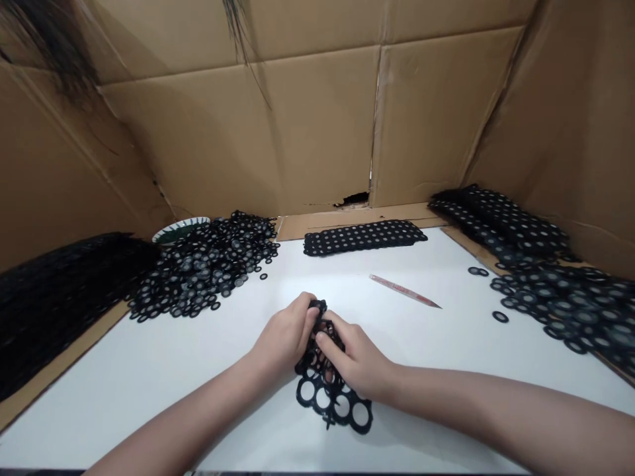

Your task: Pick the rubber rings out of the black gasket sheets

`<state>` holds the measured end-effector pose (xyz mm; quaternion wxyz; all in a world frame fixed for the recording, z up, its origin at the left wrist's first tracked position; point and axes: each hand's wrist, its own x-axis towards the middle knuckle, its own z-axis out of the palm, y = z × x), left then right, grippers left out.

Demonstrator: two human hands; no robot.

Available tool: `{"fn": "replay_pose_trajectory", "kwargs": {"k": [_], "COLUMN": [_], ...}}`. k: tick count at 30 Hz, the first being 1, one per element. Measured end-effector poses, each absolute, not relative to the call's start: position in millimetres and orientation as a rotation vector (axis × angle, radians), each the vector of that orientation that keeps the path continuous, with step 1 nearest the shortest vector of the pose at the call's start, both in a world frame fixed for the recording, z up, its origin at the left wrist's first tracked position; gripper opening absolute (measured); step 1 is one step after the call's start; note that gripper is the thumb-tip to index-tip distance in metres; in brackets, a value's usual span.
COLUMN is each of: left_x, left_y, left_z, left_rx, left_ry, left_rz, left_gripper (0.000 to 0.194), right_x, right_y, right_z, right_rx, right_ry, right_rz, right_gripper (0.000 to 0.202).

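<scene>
Sheet [338, 382], black and pierced with round holes, is bunched between both hands over the tabletop [238, 436], near the front middle; whether its underside touches cannot be told. Left hand [284, 330] grasps the upper end, fingers curled round it; right hand [363, 363] grips the folded middle, thumb on top. Lower end splays out free, showing a row of four open holes.

Risk 1, tearing: the links between holes look thin (judged by eye only), so one hand pulling hard against the other could split a link or stretch a hole. Risk 2, snagging: the bunched part overlaps itself, and an edge could catch in a neighbouring hole. Risk 3, poor sight: fingers cover much of the folded part, so damage there might go unnoticed.

Risk 4, scatter: rings lie heaped in a left pile [208, 258] and a right pile [580, 304]. The right forearm [496, 400] lies near the latter; a wide swing could knock some loose. Pen [404, 291], beyond the right hand with its point to the right, might roll or prick if brushed.
</scene>
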<state>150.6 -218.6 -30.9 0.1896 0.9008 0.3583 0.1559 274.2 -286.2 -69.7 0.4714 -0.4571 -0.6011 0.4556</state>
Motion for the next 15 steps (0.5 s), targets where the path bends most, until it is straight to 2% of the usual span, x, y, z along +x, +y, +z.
{"fn": "replay_pose_trajectory", "kwargs": {"k": [6,9,11,15], "left_x": [143,143,143,135], "left_y": [-221,-223,-220,-194], "left_z": [-22,-24,-27,-26], "left_rx": [2.387,2.350,2.321,2.296], "left_ry": [0.813,0.776,0.778,0.986], "left_rz": [0.353,0.350,0.443,0.783], "left_gripper": [0.021,0.024,0.022,0.031], "right_x": [275,274,274,276], "right_y": [-287,-288,-288,-288], "right_z": [-72,-69,-65,-62], "right_rx": [-1.062,-1.005,-0.971,-0.946], "right_ry": [-1.426,-1.386,-1.358,-1.248], "right_rz": [1.192,1.199,1.208,1.229], "right_gripper": [0.014,0.013,0.014,0.016]}}
